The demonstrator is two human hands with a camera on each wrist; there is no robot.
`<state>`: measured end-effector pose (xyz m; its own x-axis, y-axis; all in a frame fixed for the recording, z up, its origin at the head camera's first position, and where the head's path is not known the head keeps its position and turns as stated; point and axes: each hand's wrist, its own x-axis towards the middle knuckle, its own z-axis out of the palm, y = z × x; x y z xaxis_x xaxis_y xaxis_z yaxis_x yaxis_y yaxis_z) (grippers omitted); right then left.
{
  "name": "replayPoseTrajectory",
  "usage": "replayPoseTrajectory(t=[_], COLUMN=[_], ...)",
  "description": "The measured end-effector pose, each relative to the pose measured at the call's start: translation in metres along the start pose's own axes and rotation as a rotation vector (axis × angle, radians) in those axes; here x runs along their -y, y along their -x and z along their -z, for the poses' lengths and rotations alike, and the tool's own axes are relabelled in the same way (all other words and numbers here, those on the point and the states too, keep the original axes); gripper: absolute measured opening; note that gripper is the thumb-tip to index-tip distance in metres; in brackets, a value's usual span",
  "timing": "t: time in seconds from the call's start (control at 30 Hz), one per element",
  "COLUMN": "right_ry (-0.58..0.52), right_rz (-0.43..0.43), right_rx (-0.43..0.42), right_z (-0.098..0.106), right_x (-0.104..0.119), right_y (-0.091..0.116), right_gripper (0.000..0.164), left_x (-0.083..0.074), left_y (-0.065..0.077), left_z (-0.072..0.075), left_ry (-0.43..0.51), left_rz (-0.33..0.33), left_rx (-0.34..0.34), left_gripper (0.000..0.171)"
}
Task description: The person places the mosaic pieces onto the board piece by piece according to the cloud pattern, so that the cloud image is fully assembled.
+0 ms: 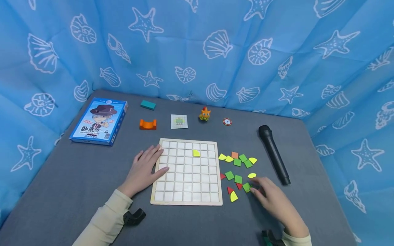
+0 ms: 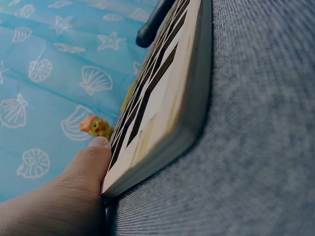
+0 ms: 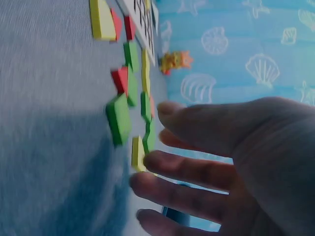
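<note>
A wooden grid board (image 1: 187, 201) with pale square cells lies on the table, one yellow quarter-circle tile (image 1: 196, 153) in its upper part. Along the board's left edge rests my left hand (image 1: 144, 169), fingers stretched and thumb over the rim. The left wrist view shows that thumb (image 2: 88, 167) at the board's corner. To the right of the board, my right hand (image 1: 272, 196) hovers low, its fingers loosely bent and apart. Nearest to it are a green square tile (image 1: 246, 187) and a yellow tile (image 1: 251, 175). In the right wrist view nothing sits between the fingers (image 3: 189, 169).
Loose green, yellow, red and orange tiles (image 1: 238, 179) are scattered right of the board. A black microphone (image 1: 274, 154) lies farther right. Behind stand a blue game box (image 1: 98, 121), teal block (image 1: 148, 105), orange arch block (image 1: 148, 124), pattern card (image 1: 179, 121), small figurine (image 1: 204, 113) and chip (image 1: 227, 122).
</note>
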<state>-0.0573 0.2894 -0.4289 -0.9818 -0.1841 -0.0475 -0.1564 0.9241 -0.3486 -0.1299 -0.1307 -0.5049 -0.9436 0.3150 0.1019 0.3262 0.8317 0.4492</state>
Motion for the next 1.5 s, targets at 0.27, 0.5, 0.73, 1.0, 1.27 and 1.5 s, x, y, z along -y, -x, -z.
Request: replayPoseTrajectory(t=[0.27,0.5,0.73,1.0,1.27,1.5], right_ry=[0.019,0.053,0.076,0.094,0.107,0.111], right_rz=[0.074,0.155,0.100,0.062,0.069,0.063], right_rx=[-0.097,-0.127,-0.108,-0.066,-0.095,-0.092], right_z=[-0.005,-0.010,-0.013,-0.012,-0.015,-0.017], right_x=[-0.016,-0.021,-0.017,-0.015,-0.014,-0.012], right_y=[-0.006,-0.014,-0.021,-0.026,-0.027,-0.029], right_gripper=[0.039,0.036,0.030,0.028,0.026,0.023], left_x=[0.000,0.001,0.001,0.002,0.000,0.000], left_y=[-0.002,-0.001,-0.001,0.000,0.000,0.000], left_z=[0.001,0.000,0.000,-0.001,0.000,0.000], left_ry=[-0.001,-0.006,-0.008,-0.009,-0.009,-0.010], left_rz=[0.000,-0.002,-0.002,-0.001,0.009,0.010], left_rx=[0.002,-0.004,-0.006,0.001,0.004,0.008], left_gripper=[0.076,0.076,0.077,0.076,0.076,0.075])
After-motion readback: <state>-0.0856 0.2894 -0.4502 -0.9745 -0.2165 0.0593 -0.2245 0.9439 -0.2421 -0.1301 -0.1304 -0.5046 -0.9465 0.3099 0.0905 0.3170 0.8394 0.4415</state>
